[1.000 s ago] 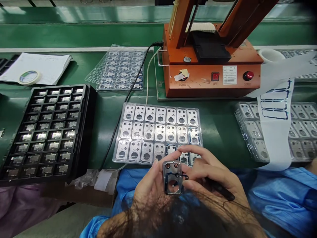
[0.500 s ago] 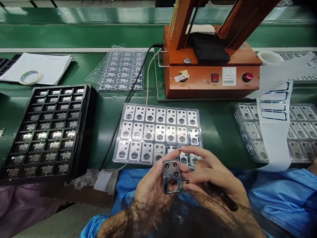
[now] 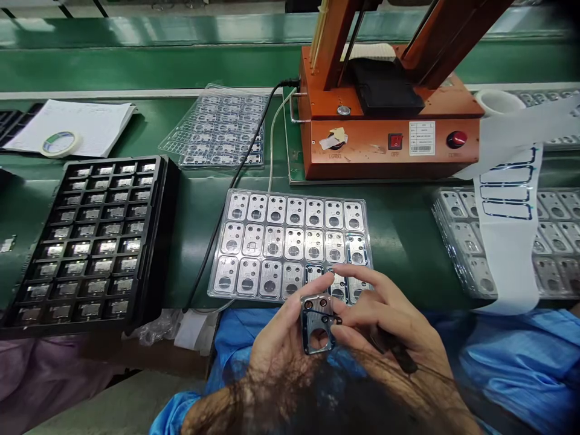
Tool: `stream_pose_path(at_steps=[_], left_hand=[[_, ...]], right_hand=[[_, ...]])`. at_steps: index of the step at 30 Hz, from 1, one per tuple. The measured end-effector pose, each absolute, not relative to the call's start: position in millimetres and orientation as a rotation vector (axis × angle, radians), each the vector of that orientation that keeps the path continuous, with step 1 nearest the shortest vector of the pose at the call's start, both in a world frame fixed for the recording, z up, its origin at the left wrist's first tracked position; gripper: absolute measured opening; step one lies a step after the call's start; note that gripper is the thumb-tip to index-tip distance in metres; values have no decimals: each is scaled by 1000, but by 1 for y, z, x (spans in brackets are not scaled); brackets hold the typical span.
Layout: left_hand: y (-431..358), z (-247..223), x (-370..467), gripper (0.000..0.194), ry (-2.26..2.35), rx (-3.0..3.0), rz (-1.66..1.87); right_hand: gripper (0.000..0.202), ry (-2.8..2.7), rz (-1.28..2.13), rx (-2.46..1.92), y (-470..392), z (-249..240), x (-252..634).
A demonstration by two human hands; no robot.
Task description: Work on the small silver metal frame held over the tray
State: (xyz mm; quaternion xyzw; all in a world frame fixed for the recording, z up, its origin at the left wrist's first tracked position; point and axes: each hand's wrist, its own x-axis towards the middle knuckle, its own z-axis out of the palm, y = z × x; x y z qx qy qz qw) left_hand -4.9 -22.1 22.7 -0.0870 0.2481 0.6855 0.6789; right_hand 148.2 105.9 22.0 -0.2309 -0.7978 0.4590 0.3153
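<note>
One metal plate (image 3: 318, 329) pinched upright in left hand (image 3: 276, 344), above table (image 3: 399, 229) edge | right hand (image 3: 385, 320) pinching dark frame piece (image 3: 334, 320) against it, tweezers (image 3: 396, 350) tucked | risk: frame seats crooked, plate slips to lap

Both hands are bare: left hand (image 3: 276, 344), right hand (image 3: 389, 326). Shiny light blue sleeves (image 3: 521, 362) cover the arms; dark hair strands hang near.
</note>
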Motion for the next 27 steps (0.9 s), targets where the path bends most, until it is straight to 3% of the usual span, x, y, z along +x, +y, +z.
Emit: stream_pose_path(at_steps=[27], left_hand=[[-23, 18, 3, 50, 620, -260, 1521]], right_hand=[[22, -1996, 1271, -709, 96, 13, 144]])
